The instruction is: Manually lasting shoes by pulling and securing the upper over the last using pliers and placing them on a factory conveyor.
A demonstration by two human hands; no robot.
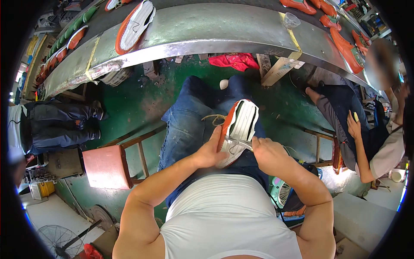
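An orange shoe [240, 121] lies bottom up across my lap, its pale underside facing me and its toe end pointing away. A tan lace trails from its left side. My left hand [210, 150] grips the shoe's left edge near the close end, thumb on the rim. My right hand [268, 154] is closed round a metal tool that looks like pliers [239, 141]. The tool's jaws rest at the pale underside, beside a dark loop of thread or a drawn mark. My fingers hide most of the tool's handles.
A metal-edged bench [207, 36] curves across the far side, with a pale-soled shoe [134, 29], several orange shoes [345, 49] and a clear cup [291, 20] on it. A red padded stool [107, 166] stands left. A co-worker [366, 125] sits right; another person's legs [60, 123] show left.
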